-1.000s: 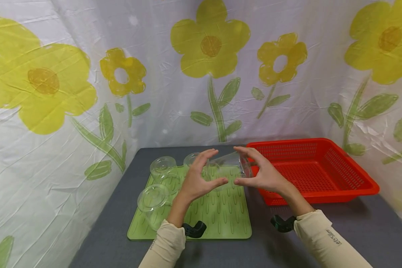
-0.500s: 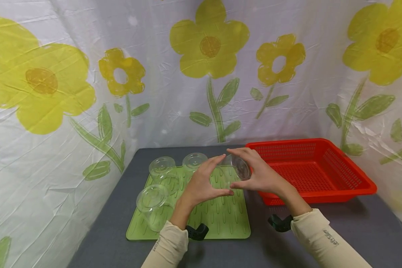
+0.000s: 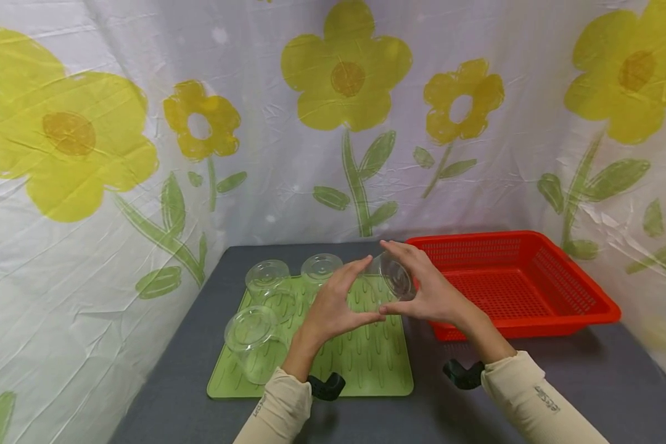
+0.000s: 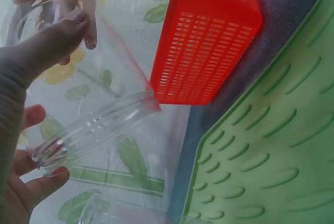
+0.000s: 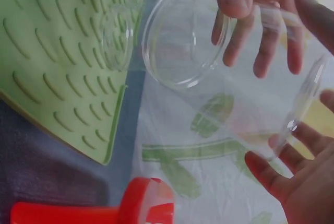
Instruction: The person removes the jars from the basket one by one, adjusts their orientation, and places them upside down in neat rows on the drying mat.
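Observation:
A clear cup (image 3: 398,279) is held on its side above the mat, between both hands. My left hand (image 3: 333,311) holds its left end, fingers arched over the top and thumb below. The right hand (image 3: 435,287) holds its other end the same way. Fingertips of the two hands come close together at top and bottom in the head view. The right wrist view shows the cup's see-through wall (image 5: 235,104) and a thick round edge toward the left hand. Three more clear cups (image 3: 267,274) stand on the green ribbed mat (image 3: 366,370), left and behind my left hand.
A red perforated plastic basket (image 3: 524,322) stands on the dark grey table (image 3: 399,419) to the right of the mat. A white curtain with yellow flowers (image 3: 272,185) hangs behind and at both sides of the table.
My left hand has shifted right along the cup, closer to the right hand. The cup has turned a little, showing its round right end more toward the head camera.

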A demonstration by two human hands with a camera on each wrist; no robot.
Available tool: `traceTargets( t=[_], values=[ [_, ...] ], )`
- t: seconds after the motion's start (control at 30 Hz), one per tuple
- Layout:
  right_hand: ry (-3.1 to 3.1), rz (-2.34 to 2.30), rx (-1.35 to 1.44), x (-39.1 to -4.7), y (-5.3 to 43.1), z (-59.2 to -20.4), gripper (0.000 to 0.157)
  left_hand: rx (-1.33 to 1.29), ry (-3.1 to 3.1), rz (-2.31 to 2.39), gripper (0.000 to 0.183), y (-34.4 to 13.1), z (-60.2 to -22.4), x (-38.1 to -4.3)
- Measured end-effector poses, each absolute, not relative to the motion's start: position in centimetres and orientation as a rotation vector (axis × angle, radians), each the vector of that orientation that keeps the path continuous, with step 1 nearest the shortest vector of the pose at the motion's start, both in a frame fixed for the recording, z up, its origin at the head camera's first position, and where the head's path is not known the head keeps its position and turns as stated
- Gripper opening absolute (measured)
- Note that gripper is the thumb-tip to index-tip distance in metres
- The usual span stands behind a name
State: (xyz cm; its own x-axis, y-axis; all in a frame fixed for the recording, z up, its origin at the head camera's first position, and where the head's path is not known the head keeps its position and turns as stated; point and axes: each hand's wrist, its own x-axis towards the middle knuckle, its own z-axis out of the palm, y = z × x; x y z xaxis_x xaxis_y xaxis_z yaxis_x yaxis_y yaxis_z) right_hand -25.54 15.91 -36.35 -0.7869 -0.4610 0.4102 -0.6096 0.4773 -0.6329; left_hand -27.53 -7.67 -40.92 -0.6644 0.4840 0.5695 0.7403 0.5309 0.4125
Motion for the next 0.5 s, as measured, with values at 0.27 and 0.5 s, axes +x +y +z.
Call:
traceTargets(
  t=[0.27, 0.5],
  values=[
    [-2.409, 1.643, 0.854, -25.4, 16.1, -37.2, 0.110, -0.941, -2.286, -1.063, 0.110, -7.9, -41.0, -27.5],
    [-2.156, 1.958, 0.911, -25.5, 15.5, -37.6, 0.108, -0.941, -2.192, -1.271, 0.113, -7.8, -41.1, -27.4]
  ],
)
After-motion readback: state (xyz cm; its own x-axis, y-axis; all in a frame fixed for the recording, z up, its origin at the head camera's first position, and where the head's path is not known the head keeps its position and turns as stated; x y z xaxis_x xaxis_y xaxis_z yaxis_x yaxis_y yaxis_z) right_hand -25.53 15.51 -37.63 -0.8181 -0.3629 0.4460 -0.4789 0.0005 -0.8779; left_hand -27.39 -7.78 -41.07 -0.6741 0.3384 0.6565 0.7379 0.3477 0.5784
